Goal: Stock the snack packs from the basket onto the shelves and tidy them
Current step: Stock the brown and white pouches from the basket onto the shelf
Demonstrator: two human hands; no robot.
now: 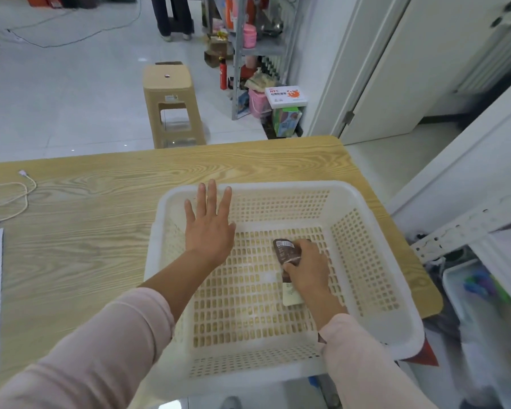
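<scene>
The left hand is flat, fingers straight and spread, over the far-left corner of the basket; whether it touches the rim I cannot tell. The right hand curls round a brown snack pack low inside the basket, near its floor. The pack is glossy, with a pale lower end. The basket is white perforated plastic, square, with rounded corners, and sits at the right end of the wood-grain worktop. A white cable loops on the worktop at far left. A tan plastic stool stands on the floor beyond.
</scene>
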